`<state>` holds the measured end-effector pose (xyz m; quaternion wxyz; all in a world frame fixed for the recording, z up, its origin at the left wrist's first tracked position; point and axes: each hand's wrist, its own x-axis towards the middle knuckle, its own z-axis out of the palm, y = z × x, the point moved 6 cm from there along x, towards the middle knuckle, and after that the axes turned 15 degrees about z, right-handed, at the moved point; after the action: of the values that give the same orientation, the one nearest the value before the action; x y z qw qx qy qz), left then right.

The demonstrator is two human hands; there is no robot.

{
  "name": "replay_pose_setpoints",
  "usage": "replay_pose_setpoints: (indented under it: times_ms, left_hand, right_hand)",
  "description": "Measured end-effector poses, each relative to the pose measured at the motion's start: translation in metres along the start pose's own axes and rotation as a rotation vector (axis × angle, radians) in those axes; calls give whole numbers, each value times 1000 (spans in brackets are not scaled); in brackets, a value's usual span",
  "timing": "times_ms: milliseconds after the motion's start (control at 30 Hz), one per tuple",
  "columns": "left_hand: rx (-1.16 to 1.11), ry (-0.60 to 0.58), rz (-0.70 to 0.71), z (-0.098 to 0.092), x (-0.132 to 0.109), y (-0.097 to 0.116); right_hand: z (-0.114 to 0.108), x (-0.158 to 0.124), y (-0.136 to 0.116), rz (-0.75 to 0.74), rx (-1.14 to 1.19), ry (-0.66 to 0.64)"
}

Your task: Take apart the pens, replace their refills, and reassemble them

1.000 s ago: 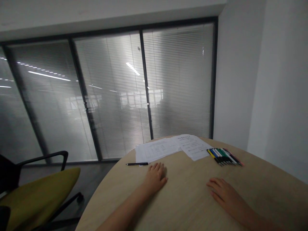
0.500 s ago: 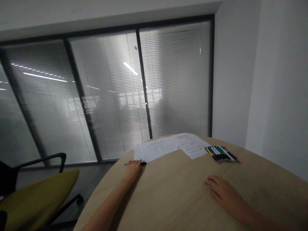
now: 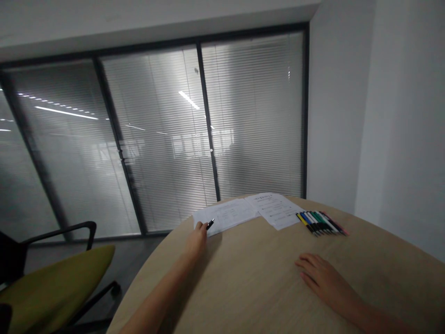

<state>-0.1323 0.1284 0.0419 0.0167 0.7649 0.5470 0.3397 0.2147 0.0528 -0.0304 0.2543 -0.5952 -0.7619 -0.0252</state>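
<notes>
My left hand [image 3: 197, 239] is closed around a black pen [image 3: 210, 224], raised slightly off the table at the near edge of a printed sheet [image 3: 227, 214]. The pen's tip end points up and to the right. My right hand [image 3: 321, 276] lies palm down on the wooden table [image 3: 250, 278], fingers stretched out and holding nothing. Beyond it, a row of several pens [image 3: 321, 223] in yellow, blue, white, green, black and pink lies side by side. A second printed sheet [image 3: 278, 211] sits between the first sheet and the pens.
To the left of the round table stands a chair with a yellow-green seat [image 3: 62, 283] and a black armrest [image 3: 62, 232]. Glass partitions with blinds [image 3: 257, 116] rise behind the table, and a white wall [image 3: 399, 139] is on the right.
My left hand has lifted the black pen off the tabletop, and the pen has turned from lying flat to angled upward. My right hand and the row of pens have stayed put.
</notes>
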Motion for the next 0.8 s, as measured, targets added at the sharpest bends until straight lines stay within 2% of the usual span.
replay_pose_setpoints:
  times_ms: [133,233,333,467,600,800]
  left_hand:
    - [-338,138,-147,-4,6,11]
    - [-648,149,-250,4,6,20]
    - [-937,82,-339,15,4,32]
    - [-1233,-71,-419,23,-1,51]
    - [-1407,-194,-484,24,-7,66]
    - [-1557,-253,-535,30,-11,75]
  right_hand:
    - [0,0,1,8,15,5]
    - [0,0,1,0,24,23]
    - [1,-1,1,-11,16,38]
    - [3,-1,2,-20,-6,41]
    - [3,-1,4,-19,-1,22]
    - [1,-1,2,-8,-2,15]
